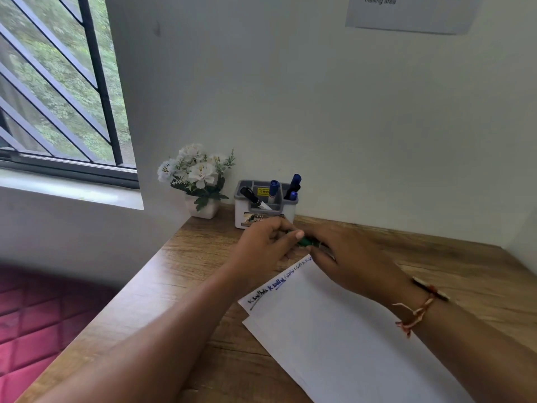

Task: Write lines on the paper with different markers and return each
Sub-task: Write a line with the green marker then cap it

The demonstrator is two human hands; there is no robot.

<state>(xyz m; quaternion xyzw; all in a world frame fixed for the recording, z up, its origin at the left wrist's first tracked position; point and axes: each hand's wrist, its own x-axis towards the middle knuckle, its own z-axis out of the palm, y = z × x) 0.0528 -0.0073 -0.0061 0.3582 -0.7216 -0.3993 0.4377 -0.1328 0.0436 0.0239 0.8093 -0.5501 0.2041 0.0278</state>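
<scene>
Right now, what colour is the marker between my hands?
The marker is green, shown best in the head view.

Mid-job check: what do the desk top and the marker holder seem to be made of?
The desk top looks like wood or wood-look laminate, matte, with brown grain showing. The marker holder seems moulded plastic: smooth white walls, grey rim.

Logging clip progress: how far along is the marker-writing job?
Done: the white paper sheet carries one row of handwriting along its top edge, dark then blue then fainter ink; a black marker and blue markers stand in the grey-and-white plastic holder. In hand: left hand and right hand both grip a green marker near the sheet's top corner; capping or uncapping, cannot tell. Left: return it to the holder.
</scene>
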